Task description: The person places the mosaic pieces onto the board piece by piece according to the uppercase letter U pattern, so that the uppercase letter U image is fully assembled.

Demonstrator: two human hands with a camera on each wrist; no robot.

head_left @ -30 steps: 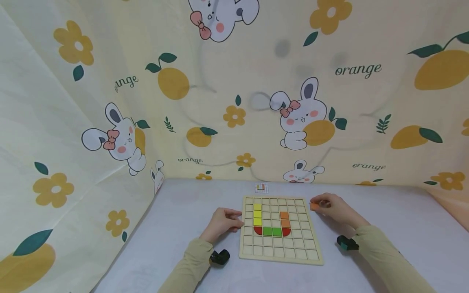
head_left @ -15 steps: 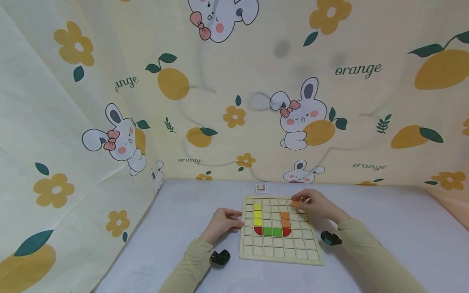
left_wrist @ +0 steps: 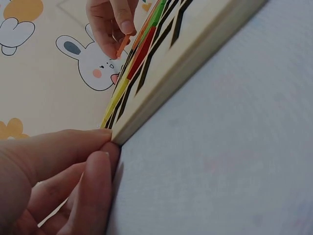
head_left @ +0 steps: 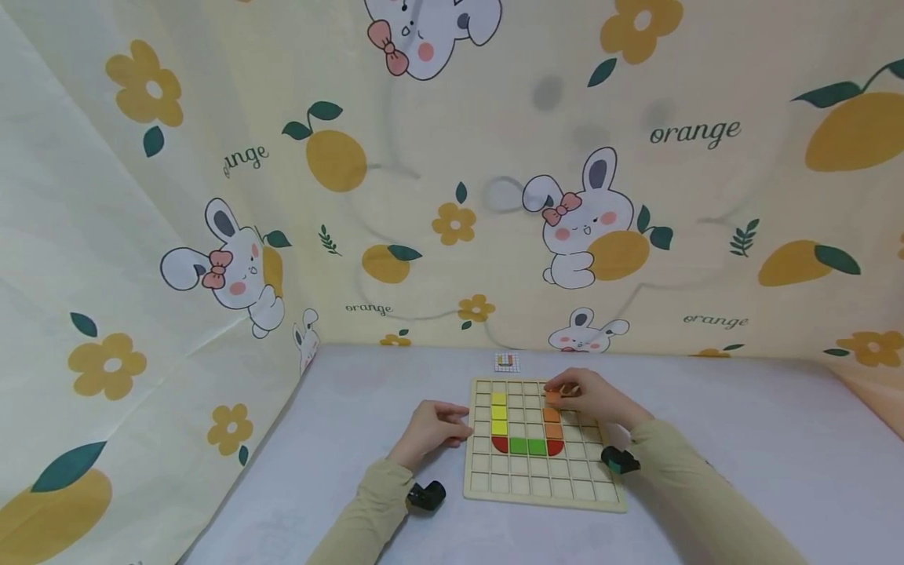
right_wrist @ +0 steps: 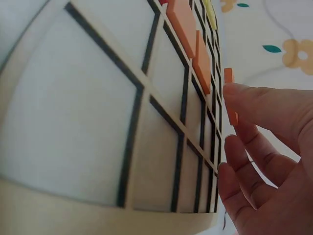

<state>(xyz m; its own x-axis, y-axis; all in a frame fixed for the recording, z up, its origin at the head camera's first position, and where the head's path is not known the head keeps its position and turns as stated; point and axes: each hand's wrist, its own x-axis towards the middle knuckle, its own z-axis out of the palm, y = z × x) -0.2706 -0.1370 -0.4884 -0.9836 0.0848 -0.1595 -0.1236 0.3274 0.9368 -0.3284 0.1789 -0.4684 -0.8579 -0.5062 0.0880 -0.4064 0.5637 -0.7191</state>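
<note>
My right hand point(head_left: 596, 396) pinches an orange square tile point(right_wrist: 229, 76) between thumb and fingertips, close over the upper right of a wooden grid board point(head_left: 494, 482). Just below it in the head view, two orange tiles point(head_left: 552, 431) lie in one column. Green tiles point(head_left: 527, 446) fill the bottom row between two red rounded corner tiles point(head_left: 499, 445). A column of yellow tiles point(head_left: 499, 413) stands at the left, so the colours form a U. At the board's left edge, my left hand point(head_left: 428, 433) rests its fingertips point(left_wrist: 104, 134) against the wooden rim.
Behind the board lies a small pattern card point(head_left: 507, 362) showing a coloured U on a grid. A pale cloth point(head_left: 339, 408) covers the table. A printed curtain point(head_left: 417, 157) with rabbits and oranges hangs behind and at the left.
My right hand has carried the orange tile leftward, from beside the board to over the orange column. My left hand has stayed at the board's left edge.
</note>
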